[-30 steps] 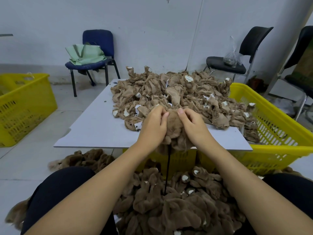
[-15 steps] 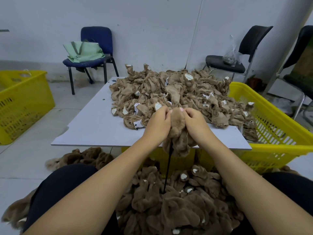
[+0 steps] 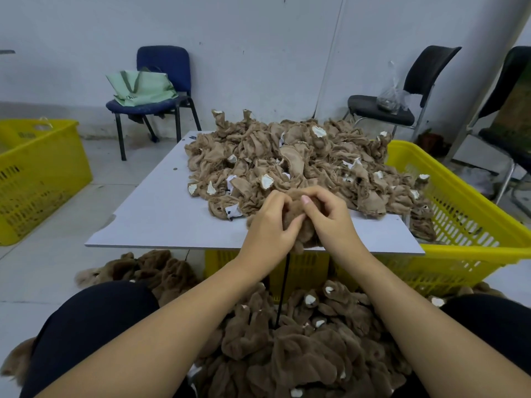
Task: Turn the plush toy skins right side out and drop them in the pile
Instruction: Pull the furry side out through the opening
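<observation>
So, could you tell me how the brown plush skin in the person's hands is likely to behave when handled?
Probably floppy: the plush skin bunches and droops between the left hand and right hand. Likely light and grippy, since fingertips alone pinch its furry surface.

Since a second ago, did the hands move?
Cannot tell. The left hand and right hand hold the fuzzy skin at the table's near edge, as before.

Both forearms are bare to the bottom edge of the view, no sleeves showing; the left hand (image 3: 268, 225) and right hand (image 3: 330, 216) carry no gloves, rings or watch; short plain fingernails; the legs wear dark navy trousers (image 3: 94, 320), smooth and unmarked.
</observation>
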{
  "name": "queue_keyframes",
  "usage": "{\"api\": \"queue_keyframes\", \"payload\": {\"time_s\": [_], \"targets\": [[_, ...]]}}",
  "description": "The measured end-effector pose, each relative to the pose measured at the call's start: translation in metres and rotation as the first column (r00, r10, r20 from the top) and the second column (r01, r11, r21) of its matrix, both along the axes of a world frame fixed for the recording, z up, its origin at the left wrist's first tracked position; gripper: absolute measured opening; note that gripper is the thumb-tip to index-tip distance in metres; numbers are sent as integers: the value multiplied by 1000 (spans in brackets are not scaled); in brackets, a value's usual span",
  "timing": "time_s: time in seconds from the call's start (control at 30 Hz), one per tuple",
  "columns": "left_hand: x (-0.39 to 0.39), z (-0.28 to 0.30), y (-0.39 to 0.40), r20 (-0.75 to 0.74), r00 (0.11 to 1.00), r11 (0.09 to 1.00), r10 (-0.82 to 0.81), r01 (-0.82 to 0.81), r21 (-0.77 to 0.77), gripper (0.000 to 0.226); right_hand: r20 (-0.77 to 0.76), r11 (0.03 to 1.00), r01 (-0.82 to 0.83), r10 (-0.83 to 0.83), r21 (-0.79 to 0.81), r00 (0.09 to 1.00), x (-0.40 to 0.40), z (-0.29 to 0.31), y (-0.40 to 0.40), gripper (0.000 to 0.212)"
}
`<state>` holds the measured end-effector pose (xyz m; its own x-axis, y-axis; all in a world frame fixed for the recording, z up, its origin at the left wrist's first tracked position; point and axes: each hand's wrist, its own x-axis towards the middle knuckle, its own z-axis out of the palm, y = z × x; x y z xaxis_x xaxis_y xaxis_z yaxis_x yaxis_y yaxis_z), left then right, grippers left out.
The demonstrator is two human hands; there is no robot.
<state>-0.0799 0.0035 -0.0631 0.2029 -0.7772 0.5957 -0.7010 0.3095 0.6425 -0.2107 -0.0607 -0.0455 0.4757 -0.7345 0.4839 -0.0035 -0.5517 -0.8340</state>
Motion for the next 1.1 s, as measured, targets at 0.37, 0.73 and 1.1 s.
{"api": "queue_keyframes", "payload": {"time_s": [0.37,0.73,1.1], "targets": [[7,29,-9,-123,987,993,-107,113,40,31,3,901,277,-293,-335,956,7,5,-9,18],[20,34,-8,-60,973,951,-223,230,206,23,-49,919,164,-194,-358,980,-5,-9,-13,19],[-9,-25,4,7,996,996,-86,86,21,36,33,987,110,-107,-118,994,-8,-39,6,12]]}}
